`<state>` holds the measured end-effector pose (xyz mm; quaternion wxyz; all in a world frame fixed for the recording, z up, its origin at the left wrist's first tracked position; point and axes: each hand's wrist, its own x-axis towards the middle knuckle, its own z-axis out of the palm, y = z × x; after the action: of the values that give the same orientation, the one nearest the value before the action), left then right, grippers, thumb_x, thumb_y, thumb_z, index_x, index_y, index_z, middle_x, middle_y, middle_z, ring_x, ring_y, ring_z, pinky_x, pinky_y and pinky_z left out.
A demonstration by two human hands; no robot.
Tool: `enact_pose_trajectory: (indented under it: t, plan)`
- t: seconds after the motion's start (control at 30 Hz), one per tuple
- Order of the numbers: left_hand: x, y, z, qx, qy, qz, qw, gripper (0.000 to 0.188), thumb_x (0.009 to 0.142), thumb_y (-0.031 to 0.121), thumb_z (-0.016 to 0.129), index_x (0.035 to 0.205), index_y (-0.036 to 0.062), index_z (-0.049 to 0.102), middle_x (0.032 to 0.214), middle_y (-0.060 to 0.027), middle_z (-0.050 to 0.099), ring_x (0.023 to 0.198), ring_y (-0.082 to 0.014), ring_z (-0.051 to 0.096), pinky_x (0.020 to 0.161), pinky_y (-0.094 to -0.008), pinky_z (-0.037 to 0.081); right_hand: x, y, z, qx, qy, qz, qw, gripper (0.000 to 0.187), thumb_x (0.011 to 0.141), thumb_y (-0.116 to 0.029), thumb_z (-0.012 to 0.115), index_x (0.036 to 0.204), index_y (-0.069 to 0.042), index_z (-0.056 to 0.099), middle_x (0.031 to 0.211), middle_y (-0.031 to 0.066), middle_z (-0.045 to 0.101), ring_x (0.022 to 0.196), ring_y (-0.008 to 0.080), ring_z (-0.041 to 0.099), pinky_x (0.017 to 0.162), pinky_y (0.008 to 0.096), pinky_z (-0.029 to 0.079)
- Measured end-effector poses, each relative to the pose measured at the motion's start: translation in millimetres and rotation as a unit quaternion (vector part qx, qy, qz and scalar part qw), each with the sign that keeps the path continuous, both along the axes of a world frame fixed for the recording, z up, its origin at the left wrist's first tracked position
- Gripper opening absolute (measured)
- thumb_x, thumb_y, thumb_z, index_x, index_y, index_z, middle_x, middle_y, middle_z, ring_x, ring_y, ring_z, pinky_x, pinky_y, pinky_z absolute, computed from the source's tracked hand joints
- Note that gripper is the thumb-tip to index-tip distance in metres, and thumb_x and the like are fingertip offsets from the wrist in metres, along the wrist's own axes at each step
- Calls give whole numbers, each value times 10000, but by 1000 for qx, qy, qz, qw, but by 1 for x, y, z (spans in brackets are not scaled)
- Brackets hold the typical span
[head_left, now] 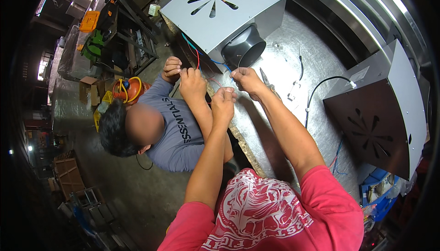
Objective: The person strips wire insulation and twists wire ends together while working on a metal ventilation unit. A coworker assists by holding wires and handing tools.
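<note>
Over the metal tabletop, my left hand [223, 99] is closed in a pinch on a thin red wire. Just right of it, my right hand [248, 81] pinches a blue wire [228, 68] between thumb and fingers; a thin strand rises from that grip. The wires lead to a grey metal range hood [220, 17] with a petal-shaped vent pattern and a round black duct collar [245, 47]. Pliers [270, 84] lie beside my right hand. At the left, a co-worker's two hands [192, 83] are near a red wire [198, 59] from the same hood.
A second hood [376, 113] stands at the right, with a black cable [311, 96] curving from it. A small white connector [293, 90] lies on the metal table [284, 58]. The co-worker in a grey shirt [176, 127] is close on my left. Blue bins [378, 191] stand at lower right.
</note>
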<state>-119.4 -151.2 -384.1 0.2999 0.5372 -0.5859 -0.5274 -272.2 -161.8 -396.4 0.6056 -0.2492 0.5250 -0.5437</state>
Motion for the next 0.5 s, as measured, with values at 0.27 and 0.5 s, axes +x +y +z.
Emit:
enact_pose_trajectory:
  t: [0.27, 0.5]
  plan:
    - [2, -3, -2, 2, 25, -3, 1000, 247, 1024, 240, 607, 1060, 16, 705, 923, -46, 734, 727, -67, 595, 586, -212, 457, 0, 3, -1, -10, -7, 16, 1000, 185, 1029, -219, 648, 992, -41, 676, 766, -20, 567, 642, 71, 491, 553, 239, 404]
    - [6, -10, 13, 159, 157, 32, 974, 289, 974, 228, 653, 1156, 6, 680, 969, -47, 732, 769, -83, 621, 607, -216, 476, 3, 3, -1, -18, -16, -14, 1000, 192, 1006, -215, 666, 955, -32, 689, 719, -17, 559, 606, 74, 473, 531, 252, 377]
